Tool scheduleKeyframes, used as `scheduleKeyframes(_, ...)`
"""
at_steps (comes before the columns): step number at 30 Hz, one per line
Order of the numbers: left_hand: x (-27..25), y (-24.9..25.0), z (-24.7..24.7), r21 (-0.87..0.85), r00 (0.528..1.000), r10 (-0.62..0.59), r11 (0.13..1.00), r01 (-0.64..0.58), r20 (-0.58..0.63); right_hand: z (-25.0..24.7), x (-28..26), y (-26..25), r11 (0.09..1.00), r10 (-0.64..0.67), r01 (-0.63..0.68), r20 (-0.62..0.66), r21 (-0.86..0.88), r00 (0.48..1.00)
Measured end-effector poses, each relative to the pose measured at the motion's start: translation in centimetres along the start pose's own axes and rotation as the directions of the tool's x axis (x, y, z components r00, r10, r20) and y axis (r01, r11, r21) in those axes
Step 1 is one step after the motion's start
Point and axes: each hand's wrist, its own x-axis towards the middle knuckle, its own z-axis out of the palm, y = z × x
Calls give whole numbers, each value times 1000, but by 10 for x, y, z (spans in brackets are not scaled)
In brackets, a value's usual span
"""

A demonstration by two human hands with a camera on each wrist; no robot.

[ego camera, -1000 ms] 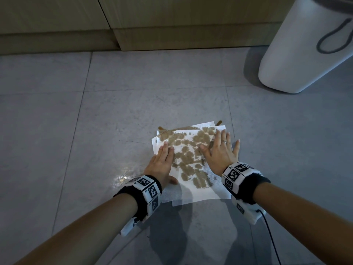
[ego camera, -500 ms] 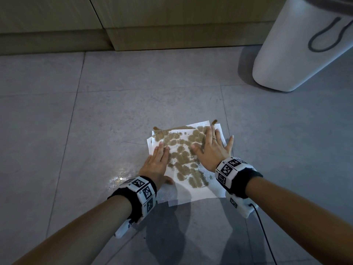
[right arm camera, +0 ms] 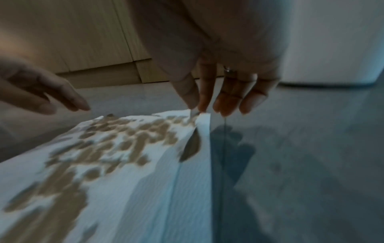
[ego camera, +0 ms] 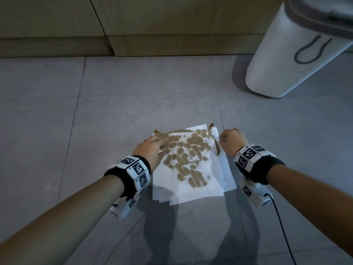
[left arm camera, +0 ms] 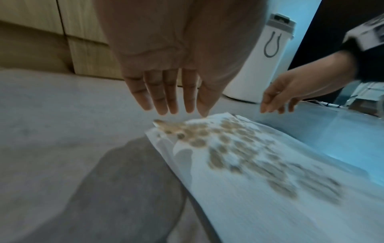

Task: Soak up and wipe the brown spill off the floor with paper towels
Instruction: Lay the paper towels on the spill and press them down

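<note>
A stack of white paper towels [ego camera: 200,180] lies flat on the grey floor, blotched with soaked-up brown liquid. A thin strip of brown spill [ego camera: 170,131] shows just beyond its far edge. My left hand [ego camera: 157,143] hovers over the far left corner with straight fingers [left arm camera: 162,102] that touch nothing. My right hand [ego camera: 220,139] is at the far right corner. In the right wrist view its thumb and forefinger [right arm camera: 197,110] pinch that corner of the paper towels [right arm camera: 145,164] and raise it slightly. A brown wet patch shows under the lifted edge.
A tall white bin [ego camera: 286,60] stands on the floor at the far right. Wooden cabinet fronts and a kickboard [ego camera: 162,44] run along the back. A black cable [ego camera: 282,226] trails from my right wrist. Grey floor tiles [ego camera: 76,131] surround the towels.
Both hands were pressing flat on the towels; they have lifted and moved to the far corners. The right hand has pinched the far right corner.
</note>
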Motion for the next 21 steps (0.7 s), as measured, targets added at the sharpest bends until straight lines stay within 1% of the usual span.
scheduleKeyframes(2,4,-1,-14,21,999,-8,1000,8,32,-17,-3,-6,999,-28,28,3,-37,1000)
scheduleKeyframes(5,2,0,-25,47,997,-16,999,12,81,-36,-14,-12,998,-10,10,-8,-62,1000)
scheduleKeyframes(9,-1,-3,-12,79,989,-22,997,10,143,-31,-14,-9,1000,4,-4,0,-28,1000)
scheduleKeyframes(13,-5,-5,2,121,994,-6,993,-8,112,-15,-5,-6,999,18,-17,37,-30,999)
scheduleKeyframes(16,-12,-7,11,136,987,-67,990,48,143,-12,3,-8,998,58,-58,7,-14,998)
scheduleKeyframes(18,-18,-10,17,114,980,-111,989,93,163,-10,6,-9,995,98,-98,19,-26,995)
scheduleKeyframes(21,-24,-12,26,98,979,-144,986,131,142,-4,16,-10,988,155,-155,19,-25,988)
